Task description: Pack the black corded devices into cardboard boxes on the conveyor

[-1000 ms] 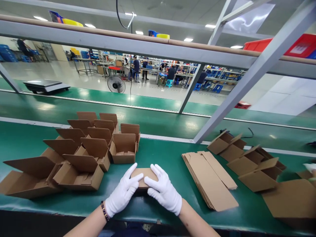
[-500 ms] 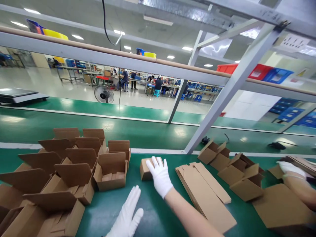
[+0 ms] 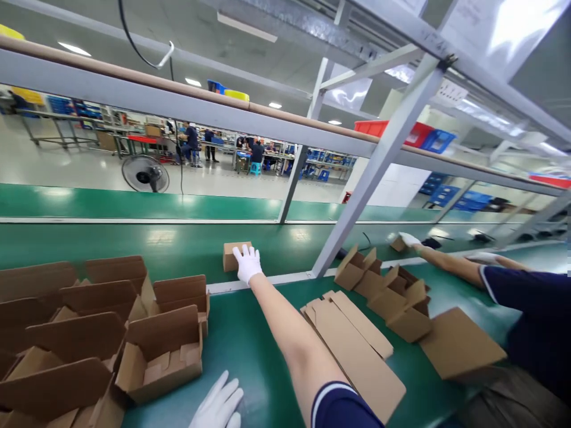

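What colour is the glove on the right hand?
White, seen best in the head view.

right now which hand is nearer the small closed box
Right. The right hand is touching the small closed box; the left hand is apart from it, much nearer the front of the bench.

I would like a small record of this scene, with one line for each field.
Left hand: white glove, fingers apart, holding nothing visible
Right hand: white glove, touching the small closed box; firmness of grip unclear
Box position: green surface, beyond the white strip
Left side: open cardboard boxes
Right of forearm: flat cardboard sheets, stacked; more boxes beyond
Far right: another person's navy sleeve
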`<state>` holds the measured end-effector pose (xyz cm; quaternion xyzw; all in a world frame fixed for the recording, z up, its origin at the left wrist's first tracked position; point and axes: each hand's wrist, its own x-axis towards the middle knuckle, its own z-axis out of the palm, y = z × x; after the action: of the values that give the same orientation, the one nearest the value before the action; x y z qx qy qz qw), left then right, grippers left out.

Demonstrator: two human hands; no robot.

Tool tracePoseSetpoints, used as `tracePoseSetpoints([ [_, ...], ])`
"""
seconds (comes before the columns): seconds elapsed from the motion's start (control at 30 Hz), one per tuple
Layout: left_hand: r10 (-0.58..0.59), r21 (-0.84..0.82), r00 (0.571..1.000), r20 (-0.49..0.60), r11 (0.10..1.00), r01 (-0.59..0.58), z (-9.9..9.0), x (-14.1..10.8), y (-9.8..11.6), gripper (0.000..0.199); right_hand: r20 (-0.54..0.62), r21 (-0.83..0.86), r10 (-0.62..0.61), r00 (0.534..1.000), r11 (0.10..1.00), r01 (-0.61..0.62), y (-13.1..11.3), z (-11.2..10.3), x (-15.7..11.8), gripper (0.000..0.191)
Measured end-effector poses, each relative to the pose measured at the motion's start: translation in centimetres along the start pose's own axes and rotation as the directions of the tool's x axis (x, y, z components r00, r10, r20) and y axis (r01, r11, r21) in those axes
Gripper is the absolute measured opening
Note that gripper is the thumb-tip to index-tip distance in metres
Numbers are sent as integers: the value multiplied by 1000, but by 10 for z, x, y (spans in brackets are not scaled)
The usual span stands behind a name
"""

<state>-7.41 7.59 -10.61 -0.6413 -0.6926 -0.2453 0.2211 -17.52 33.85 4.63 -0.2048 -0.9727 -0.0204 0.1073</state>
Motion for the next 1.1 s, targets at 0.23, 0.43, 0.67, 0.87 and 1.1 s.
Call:
tracePoseSetpoints([
  [0.23, -135, -16, 978, 157, 990, 139, -19, 4, 14, 32, -65, 12, 323, 944, 946, -323, 76, -27, -208, 83],
  [0.43, -441, -201, 768, 465, 792, 576, -27, 6, 26, 46, 197, -181, 645, 739, 764, -619, 146, -29, -328, 107],
  [0.67, -483, -264, 655, 582, 649, 713, -56, 21, 52, 49, 247, -171, 592, 767, 806, -567, 163, -39, -345, 90],
  [0.87, -290, -270, 768, 570, 817, 509, -48, 54, 81, 43, 1, -159, 163, 987, 974, -161, 124, -71, -254, 62],
  [1.1, 145, -152, 974, 176, 981, -118, 37, 59, 54, 29, 53, -307, 35, 998, 952, -17, 124, -36, -84, 45],
])
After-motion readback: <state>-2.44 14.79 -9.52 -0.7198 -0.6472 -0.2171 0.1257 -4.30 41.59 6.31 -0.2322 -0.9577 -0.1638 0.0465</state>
